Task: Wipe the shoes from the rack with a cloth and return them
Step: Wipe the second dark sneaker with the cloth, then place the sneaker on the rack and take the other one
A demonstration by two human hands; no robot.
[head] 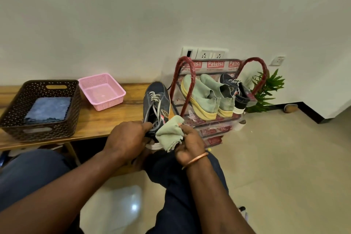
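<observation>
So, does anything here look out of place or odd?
Nothing is spilled or broken. One oddity: the shoe rack has its printed plastic packaging on, crumpled at the lower shelves. The dark sneaker in the left hand has loose laces.

The person is wearing a thin copper-coloured bangle (pixel 195 160), plain and smooth, and it is sitting round the right wrist just behind the right hand (pixel 190 142). Past the bangle, toward the elbow, the right forearm (pixel 214 195) is showing bare, and well to the left of the bangle the left forearm (pixel 76 176) is showing bare too. Dark navy trousers (pixel 178 192) are covering both legs: one leg is showing right under the bangle, its cloth creasing softly, the other far to the bangle's left.
</observation>
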